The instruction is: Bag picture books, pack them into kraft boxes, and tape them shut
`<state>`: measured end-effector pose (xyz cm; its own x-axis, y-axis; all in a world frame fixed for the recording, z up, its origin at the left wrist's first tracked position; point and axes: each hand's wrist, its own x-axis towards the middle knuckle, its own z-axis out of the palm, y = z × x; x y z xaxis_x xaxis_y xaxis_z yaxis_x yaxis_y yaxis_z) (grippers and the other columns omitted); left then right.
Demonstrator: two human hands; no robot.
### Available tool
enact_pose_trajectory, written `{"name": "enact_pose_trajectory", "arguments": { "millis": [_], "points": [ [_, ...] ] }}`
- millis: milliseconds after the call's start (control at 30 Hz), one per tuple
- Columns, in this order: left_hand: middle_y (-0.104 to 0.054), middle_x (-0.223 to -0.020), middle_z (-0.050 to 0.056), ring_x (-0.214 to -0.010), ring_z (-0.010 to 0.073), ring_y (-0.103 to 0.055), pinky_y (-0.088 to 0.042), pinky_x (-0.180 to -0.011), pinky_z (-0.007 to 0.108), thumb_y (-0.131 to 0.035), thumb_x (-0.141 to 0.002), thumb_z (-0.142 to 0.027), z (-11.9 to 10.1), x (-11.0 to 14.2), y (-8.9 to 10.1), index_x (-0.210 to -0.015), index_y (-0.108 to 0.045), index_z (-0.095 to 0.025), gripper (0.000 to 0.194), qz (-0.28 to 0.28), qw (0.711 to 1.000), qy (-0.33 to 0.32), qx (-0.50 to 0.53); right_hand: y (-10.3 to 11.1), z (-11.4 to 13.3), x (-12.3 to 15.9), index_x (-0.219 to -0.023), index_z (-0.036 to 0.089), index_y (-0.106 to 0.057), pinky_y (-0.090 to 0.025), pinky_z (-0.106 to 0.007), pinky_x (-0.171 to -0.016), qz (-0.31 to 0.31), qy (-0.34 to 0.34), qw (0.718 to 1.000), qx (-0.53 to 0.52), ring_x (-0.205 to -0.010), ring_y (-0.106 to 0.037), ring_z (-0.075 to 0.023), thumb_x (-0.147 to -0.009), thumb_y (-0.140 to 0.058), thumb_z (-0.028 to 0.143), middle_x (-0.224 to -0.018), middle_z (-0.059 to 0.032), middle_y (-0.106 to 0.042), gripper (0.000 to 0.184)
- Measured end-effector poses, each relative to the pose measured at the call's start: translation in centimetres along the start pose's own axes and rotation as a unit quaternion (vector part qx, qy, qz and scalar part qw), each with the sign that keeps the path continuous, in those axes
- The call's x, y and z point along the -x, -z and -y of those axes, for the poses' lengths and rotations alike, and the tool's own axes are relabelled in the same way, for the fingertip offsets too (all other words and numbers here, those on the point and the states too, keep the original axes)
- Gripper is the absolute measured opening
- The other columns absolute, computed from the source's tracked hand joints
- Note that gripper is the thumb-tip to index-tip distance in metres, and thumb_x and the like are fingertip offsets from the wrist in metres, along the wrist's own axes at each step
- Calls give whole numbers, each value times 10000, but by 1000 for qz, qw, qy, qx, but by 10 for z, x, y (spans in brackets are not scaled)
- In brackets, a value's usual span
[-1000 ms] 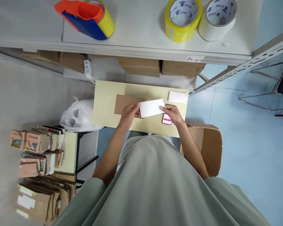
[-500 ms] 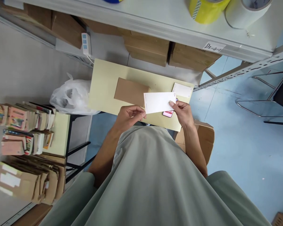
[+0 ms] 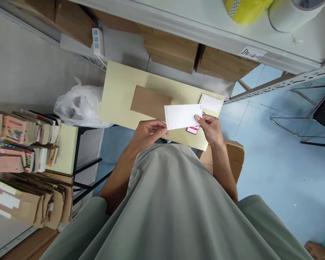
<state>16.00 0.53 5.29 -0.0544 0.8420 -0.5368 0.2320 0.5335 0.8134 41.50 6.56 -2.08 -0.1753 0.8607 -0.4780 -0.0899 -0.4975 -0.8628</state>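
Note:
My right hand (image 3: 210, 129) pinches the right end of a white card (image 3: 182, 116) and holds it above a small pale yellow table (image 3: 116, 97). My left hand (image 3: 148, 132) hovers by the card's left edge with its fingers curled together; whether they touch the card I cannot tell. A brown envelope (image 3: 148, 102) lies flat on the table just beyond my left hand. A phone with a pink screen (image 3: 193, 129) lies partly hidden under the card and my right hand. A short stack of white cards (image 3: 211, 103) sits at the table's far right corner.
A grey shelf (image 3: 200, 29) with a yellow tape roll (image 3: 246, 11) and a white tape roll (image 3: 295, 14) overhangs brown boxes (image 3: 173, 50). A white plastic bag (image 3: 79, 106) lies left of the table. Stacked books and envelopes (image 3: 24, 144) fill the left. An open carton (image 3: 237, 155) stands right.
My left hand let go of the card and drew back toward my body. My right hand lifted the card slightly to the right. The head camera tilted down.

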Motion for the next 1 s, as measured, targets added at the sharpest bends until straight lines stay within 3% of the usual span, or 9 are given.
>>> {"name": "enact_pose_trajectory", "arguments": {
  "millis": [233, 333, 433, 500, 567, 667, 733, 1000],
  "points": [
    [-784, -824, 88, -833, 284, -763, -645, -772, 428, -814, -824, -412, -4, -5, -3, -779, -793, -224, 194, 6, 1000, -10, 3, 4, 2, -1, -648, 278, -710, -595, -345, -710, -5, 4, 1000, 2, -746, -705, -198, -704, -965, 753, -725, 14, -729, 542],
    [-778, -824, 85, -817, 274, -754, -629, -766, 416, -811, -825, -409, -5, -6, -5, -782, -785, -220, 196, 10, 1000, -10, 1, 7, -5, -4, -680, 269, -725, -595, -340, -708, -4, 1, 1000, 29, -741, -706, -197, -777, -916, 754, -748, 4, -736, 531],
    [-774, -819, 72, -798, 257, -748, -611, -749, 390, -797, -835, -409, -4, -8, -8, -800, -789, -224, 189, 19, 1000, -25, 0, 6, -16, -7, -853, 267, -798, -621, -367, -765, -35, 25, 990, 133, -824, -732, -228, -894, -825, 739, -907, -41, -780, 475],
    [-775, -820, 63, -778, 240, -737, -594, -721, 366, -787, -846, -415, -3, -9, -10, -819, -794, -228, 189, 18, 999, -32, -7, 0, -20, -4, -1030, 282, -829, -640, -389, -827, -63, 75, 968, 233, -910, -742, -246, -962, -780, 691, -1082, -77, -785, 418],
    [-783, -841, 55, -768, 221, -725, -580, -702, 343, -778, -863, -420, -1, -11, -11, -849, -798, -227, 195, 20, 999, -38, -18, -9, -20, 3, -1114, 290, -833, -646, -390, -845, -41, 139, 949, 281, -915, -734, -234, -1024, -746, 619, -1135, -86, -768, 352],
    [-794, -872, 43, -764, 190, -705, -556, -688, 308, -760, -891, -417, 2, -13, -10, -888, -797, -219, 202, 35, 997, -62, -42, -26, -15, 21, -1076, 284, -853, -637, -359, -781, 62, 206, 947, 237, -841, -707, -198, -1076, -731, 518, -1000, -57, -757, 264],
    [-796, -872, 37, -752, 173, -687, -537, -673, 288, -736, -916, -413, 5, -14, -9, -894, -793, -215, 207, 41, 994, -79, -66, -36, -12, 32, -1071, 296, -865, -628, -341, -749, 99, 217, 947, 215, -829, -702, -187, -1076, -752, 478, -961, -43, -753, 215],
    [-810, -888, 24, -744, 156, -688, -535, -646, 251, -686, -961, -377, 24, -15, 3, -929, -799, -219, 197, 53, 986, -106, -117, -57, -21, 39, -1075, 285, -875, -614, -318, -729, 72, 236, 924, 290, -781, -712, -170, -1110, -711, 392, -993, -48, -772, 199]
  ]
}}
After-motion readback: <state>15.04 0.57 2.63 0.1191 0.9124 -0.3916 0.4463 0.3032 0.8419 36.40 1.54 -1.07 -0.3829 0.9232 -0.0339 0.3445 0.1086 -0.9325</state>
